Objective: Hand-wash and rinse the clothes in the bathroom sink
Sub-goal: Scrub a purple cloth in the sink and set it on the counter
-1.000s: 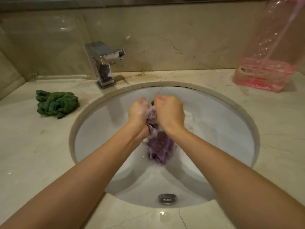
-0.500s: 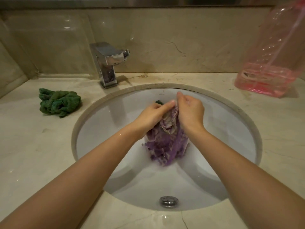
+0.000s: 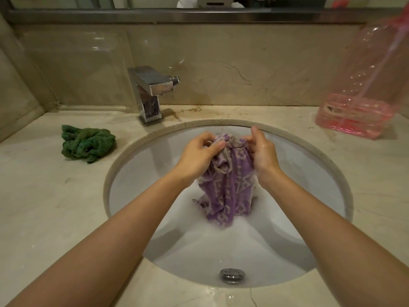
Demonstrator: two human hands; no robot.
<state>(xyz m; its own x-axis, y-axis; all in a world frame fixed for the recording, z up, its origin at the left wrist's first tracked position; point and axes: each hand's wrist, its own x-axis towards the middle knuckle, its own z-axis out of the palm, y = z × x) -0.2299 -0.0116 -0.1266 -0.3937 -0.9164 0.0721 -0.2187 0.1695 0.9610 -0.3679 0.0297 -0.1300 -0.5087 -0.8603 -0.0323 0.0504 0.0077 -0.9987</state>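
Purple cloth (image 3: 228,191): patterned in purple and pale beige, wet, held up over the middle of the sink with its lower end hanging down toward the basin.
Left hand (image 3: 197,155): fingers curled round the cloth's top left edge, thumb pressed onto the bunched fabric.
Right hand (image 3: 262,151): pinching the top right of the same cloth, fingers bent, skin glistening wet.
Sink (image 3: 137,173): round white basin set under the stone top, with a metal drain (image 3: 232,275) at its near side.
Green cloth (image 3: 87,143): crumpled in a heap on the table, left of the sink and well apart from the hands.
Faucet (image 3: 152,94): square chrome fitting at the far left rim of the sink; I see no water running from it.
Pink bottle (image 3: 365,89): large, clear, at the far right on the table, pink liquid pooled in its bottom part.
Table (image 3: 44,207): pale marble, veined, wrapping round the basin.
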